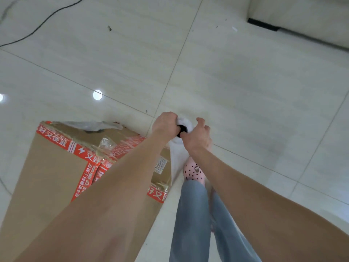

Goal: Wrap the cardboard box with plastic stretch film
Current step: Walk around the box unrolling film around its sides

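Note:
A tall brown cardboard box (49,176) with red printed tape stands on the floor at the lower left, partly behind my left forearm. A roll of white stretch film (184,122) with a dark core stands upright just past the box's right corner. My left hand (165,124) grips its left side and my right hand (198,135) grips its right side. A sheet of film (177,159) runs down from the roll along the box's right edge. Crumpled clear film (90,125) lies on the box's far top edge.
Glossy pale floor tiles (245,82) spread all around. A black cable (43,21) runs across the floor at the upper left. A pale sofa base (302,17) sits at the upper right. My legs in blue trousers and a pink dotted shoe (193,171) stand right of the box.

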`<state>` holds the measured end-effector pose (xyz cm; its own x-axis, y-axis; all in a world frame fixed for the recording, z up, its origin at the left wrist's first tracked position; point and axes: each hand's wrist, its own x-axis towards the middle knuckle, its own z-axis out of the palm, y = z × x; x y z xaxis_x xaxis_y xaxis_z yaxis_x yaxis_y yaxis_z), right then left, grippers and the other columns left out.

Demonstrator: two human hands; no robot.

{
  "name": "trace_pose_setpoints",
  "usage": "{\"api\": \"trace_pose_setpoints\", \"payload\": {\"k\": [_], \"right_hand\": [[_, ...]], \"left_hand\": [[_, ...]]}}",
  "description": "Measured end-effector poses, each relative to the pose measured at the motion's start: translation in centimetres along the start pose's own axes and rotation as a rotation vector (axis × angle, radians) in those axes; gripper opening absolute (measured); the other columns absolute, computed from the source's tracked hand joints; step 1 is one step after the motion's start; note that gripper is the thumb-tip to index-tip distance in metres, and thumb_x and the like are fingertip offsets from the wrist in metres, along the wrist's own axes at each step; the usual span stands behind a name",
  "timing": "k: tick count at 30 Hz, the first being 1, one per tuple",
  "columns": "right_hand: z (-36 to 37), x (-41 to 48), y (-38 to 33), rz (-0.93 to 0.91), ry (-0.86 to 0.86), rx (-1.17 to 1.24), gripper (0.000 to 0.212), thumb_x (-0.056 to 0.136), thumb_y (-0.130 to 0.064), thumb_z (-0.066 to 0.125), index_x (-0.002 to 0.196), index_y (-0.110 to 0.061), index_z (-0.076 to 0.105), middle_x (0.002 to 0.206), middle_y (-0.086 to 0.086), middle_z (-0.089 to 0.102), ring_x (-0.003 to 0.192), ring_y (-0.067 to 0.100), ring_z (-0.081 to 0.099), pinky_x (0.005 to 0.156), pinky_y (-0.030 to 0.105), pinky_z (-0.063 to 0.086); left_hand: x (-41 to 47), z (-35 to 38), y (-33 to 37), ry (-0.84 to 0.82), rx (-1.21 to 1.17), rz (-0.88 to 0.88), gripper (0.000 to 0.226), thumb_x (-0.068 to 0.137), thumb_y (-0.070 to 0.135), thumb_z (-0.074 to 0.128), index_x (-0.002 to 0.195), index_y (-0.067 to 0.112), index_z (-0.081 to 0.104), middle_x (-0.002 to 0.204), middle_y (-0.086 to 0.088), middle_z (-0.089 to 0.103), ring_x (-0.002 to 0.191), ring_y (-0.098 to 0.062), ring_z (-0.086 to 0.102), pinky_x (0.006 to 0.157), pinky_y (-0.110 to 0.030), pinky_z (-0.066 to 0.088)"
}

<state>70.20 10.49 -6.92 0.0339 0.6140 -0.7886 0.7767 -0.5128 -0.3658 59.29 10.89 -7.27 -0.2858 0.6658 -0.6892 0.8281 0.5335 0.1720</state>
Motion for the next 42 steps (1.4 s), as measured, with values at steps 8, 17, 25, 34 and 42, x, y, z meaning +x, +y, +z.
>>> {"api": "trace_pose_setpoints", "payload": {"k": [8,17,25,34,42], "right_hand": [[0.7,1.6,-4.4,-0.034,-0.113,0.230,0.053,0.085,-0.019,0.052,0.136,-0.024,0.042,0.119,0.006,0.060,0.096,0.025,0.059,0.083,0.038,0.052],[3.4,1.9,-7.9,-0.097,-0.052,-0.052,0.051,0.085,-0.026,0.055,0.135,-0.027,0.043,0.124,0.003,0.059,0.108,0.026,0.058,0.083,0.031,0.044],[3.9,1.4,-8.1,0.125,-0.212,0.171,0.058,0.084,-0.013,0.053,0.139,-0.023,0.038,0.125,0.011,0.056,0.106,0.030,0.058,0.088,0.044,0.053],[3.7,3.1,-11.8,-0.076,-0.142,-0.169,0.049,0.081,-0.025,0.059,0.128,-0.029,0.048,0.110,0.003,0.063,0.094,0.025,0.061,0.072,0.028,0.046],[4.7,4.5,-16.7,-0.270,-0.182,-0.387,0.039,0.082,-0.023,0.054,0.118,-0.038,0.055,0.107,-0.001,0.065,0.093,0.022,0.060,0.072,0.029,0.044]], "left_hand": [[1.0,-1.7,-2.8,0.050,-0.327,-0.302,0.024,0.078,0.031,0.058,0.072,0.011,0.047,0.070,-0.003,0.059,0.062,-0.024,0.061,0.053,-0.030,0.046],[1.8,-3.8,-6.2,0.007,-0.271,-0.260,0.030,0.083,0.029,0.061,0.097,0.006,0.048,0.084,-0.006,0.056,0.073,-0.022,0.051,0.059,-0.029,0.038],[2.4,-5.5,-5.7,-0.117,-0.031,0.033,0.050,0.086,0.015,0.051,0.135,0.023,0.043,0.119,-0.009,0.061,0.109,-0.028,0.057,0.082,-0.034,0.047],[4.4,-6.7,-7.4,0.012,-0.108,-0.088,0.019,0.083,0.012,0.051,0.097,0.017,0.062,0.086,-0.003,0.063,0.082,-0.026,0.061,0.063,-0.029,0.043],[5.1,-7.3,-10.2,0.112,-0.390,-0.386,0.012,0.081,0.019,0.055,0.090,0.011,0.051,0.079,-0.001,0.055,0.070,-0.020,0.053,0.053,-0.027,0.037]]}}
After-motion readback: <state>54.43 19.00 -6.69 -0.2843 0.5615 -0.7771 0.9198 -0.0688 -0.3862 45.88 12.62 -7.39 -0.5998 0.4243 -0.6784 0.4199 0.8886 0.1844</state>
